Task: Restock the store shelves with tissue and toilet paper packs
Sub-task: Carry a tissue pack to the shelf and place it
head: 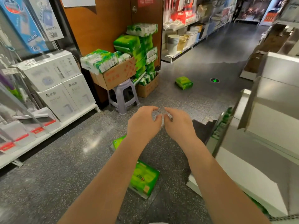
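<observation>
Underfoot, glossy green tissue pack (144, 178), flat.

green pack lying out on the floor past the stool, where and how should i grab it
The green pack lies flat on the floor, apart from everything, so all its sides are free. It is a low, squarish block: probably best come from above and pinch across two opposite side edges. Both the left hand and right hand seem busy with a clear wrapper between them.

One head-worn wide-angle camera looks forward and down at the shop floor (64, 159), close above both forearms, with the aisle stretching away ahead.
</observation>
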